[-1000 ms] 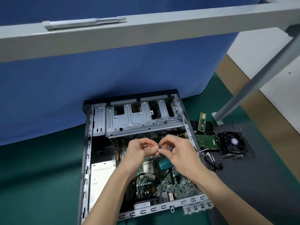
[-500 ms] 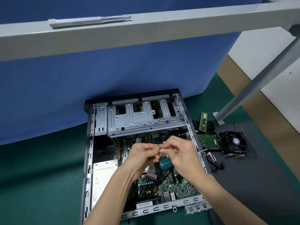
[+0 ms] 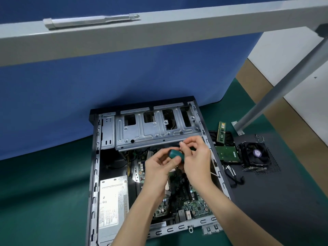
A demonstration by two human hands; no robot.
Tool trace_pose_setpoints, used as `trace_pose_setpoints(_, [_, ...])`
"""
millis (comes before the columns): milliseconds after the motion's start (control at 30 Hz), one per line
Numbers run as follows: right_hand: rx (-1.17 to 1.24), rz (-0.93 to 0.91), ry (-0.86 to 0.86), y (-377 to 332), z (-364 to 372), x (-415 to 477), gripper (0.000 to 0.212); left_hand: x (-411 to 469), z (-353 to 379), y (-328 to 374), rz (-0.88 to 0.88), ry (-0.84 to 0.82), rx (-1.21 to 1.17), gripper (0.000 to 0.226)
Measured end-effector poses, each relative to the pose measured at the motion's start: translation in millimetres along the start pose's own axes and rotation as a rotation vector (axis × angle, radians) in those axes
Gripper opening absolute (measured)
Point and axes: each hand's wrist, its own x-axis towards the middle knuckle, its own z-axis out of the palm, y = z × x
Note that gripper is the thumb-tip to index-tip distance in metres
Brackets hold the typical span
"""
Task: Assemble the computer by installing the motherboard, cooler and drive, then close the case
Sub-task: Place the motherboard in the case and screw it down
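Over the open case (image 3: 94,174), left hand (image 3: 158,168) and right hand (image 3: 197,161) both grip the green screwdriver (image 3: 174,154); the motherboard (image 3: 195,205) lies inside.

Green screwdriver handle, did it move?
Yes. The green screwdriver handle moved up the picture, closer to the metal drive cage, gripped by the right hand.

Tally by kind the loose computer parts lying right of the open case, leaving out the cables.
RAM stick: 1
Hard drive, circuit board facing up: 1
CPU cooler with fan: 1
Total: 3
A dark item under the RAM stick is too unclear to count.
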Motion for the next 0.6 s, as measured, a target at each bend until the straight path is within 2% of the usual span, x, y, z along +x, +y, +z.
trace_pose_setpoints(167, [0.185, 0.028, 0.046, -10, -6, 6, 0.018, 12, -11, 23, 0.098, 0.052, -0.072, 0.036])
trace_pose_setpoints(267, [0.300, 0.109, 0.006, -9, -10, 7, 0.018, 16, -20, 35, 0.111, 0.094, -0.055, 0.021])
trace_pose_setpoints(333, [0.357, 0.157, -0.054, -9, -7, 4, 0.018, 16, -19, 34, 0.080, 0.042, 0.145, 0.021])
trace_pose_setpoints(400, [0.413, 0.171, -0.105, -8, -4, 0, 0.019, 14, -14, 30, 0.009, -0.040, 0.230, 0.026])
trace_pose_setpoints(533, [0.506, 0.183, -0.157, -5, -5, 0, 0.020, 11, -14, 24, -0.108, -0.176, 0.102, 0.036])
trace_pose_setpoints(600, [0.518, 0.188, -0.186, -2, -7, -1, 0.020, 11, -16, 23, -0.128, -0.219, 0.062, 0.031])
